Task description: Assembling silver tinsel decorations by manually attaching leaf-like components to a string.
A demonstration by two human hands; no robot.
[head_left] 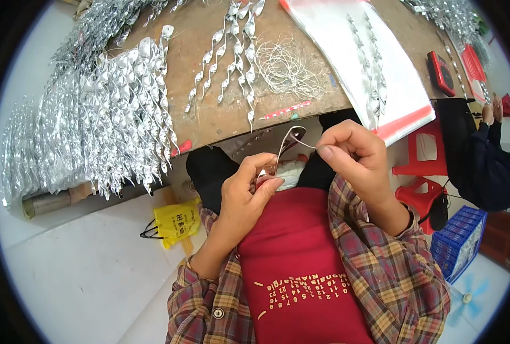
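My left hand [249, 186] is closed in front of my red apron, thumb and forefinger pinching a thin pale string. A small shiny piece shows between its fingers; I cannot make out what it is. The string [308, 144] rises from there, bends over in a loop and runs to my right hand [358, 157]. The right thumb and forefinger are pinched on its other end. Beyond the hands, on the table, lie a loose tangle of the same pale string [289, 69] and several silver twisted strips [249, 51].
Silver twisted strips [123, 103] hang thickly over the table's left edge. Clear plastic bags [404, 97] with red edges overhang the table [209, 129] at right, near a red calculator-like device [441, 73]. Red stools [421, 155], a blue crate [458, 241] and another person [490, 160] are at right.
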